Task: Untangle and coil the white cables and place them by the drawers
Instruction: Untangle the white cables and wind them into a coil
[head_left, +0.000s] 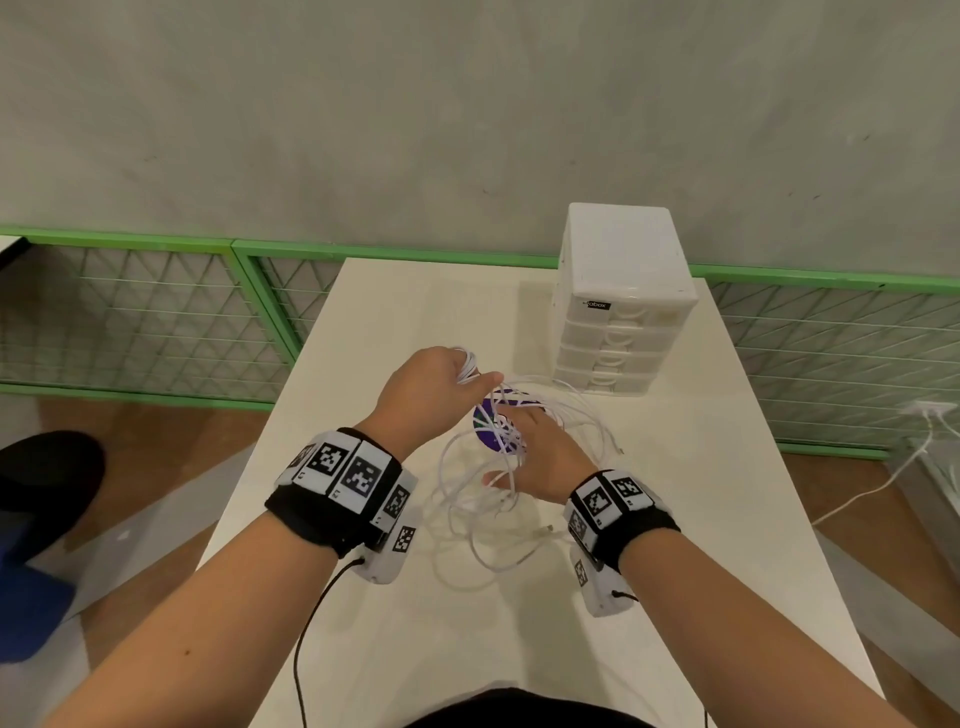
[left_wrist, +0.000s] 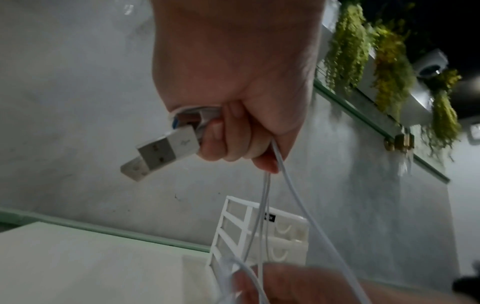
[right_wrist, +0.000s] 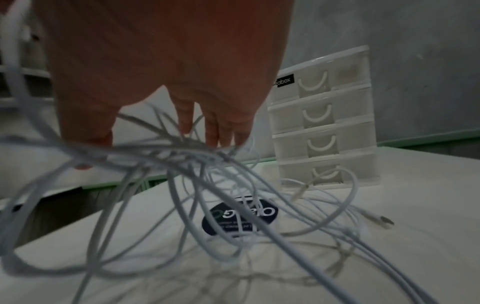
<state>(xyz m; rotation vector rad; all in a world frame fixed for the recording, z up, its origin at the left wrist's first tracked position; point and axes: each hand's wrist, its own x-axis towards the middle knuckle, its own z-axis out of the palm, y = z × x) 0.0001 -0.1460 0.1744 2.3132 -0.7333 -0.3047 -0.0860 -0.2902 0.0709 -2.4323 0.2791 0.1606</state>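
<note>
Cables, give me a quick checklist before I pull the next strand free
1. Left hand grips cable loops and the USB plug: ok.
2. Right hand ready to separate strands: ok, fingers straight, poked into the cables.
3. Cables untangled: not ok, strands cross in a loose knot over the table.
4. Free end clear of the knot: cannot tell, loops cross near it.
5. Space beside the drawers for a coil: not ok, loops lie against the bottom drawer.
6. Sticker stays flat under the cables: ok.
</note>
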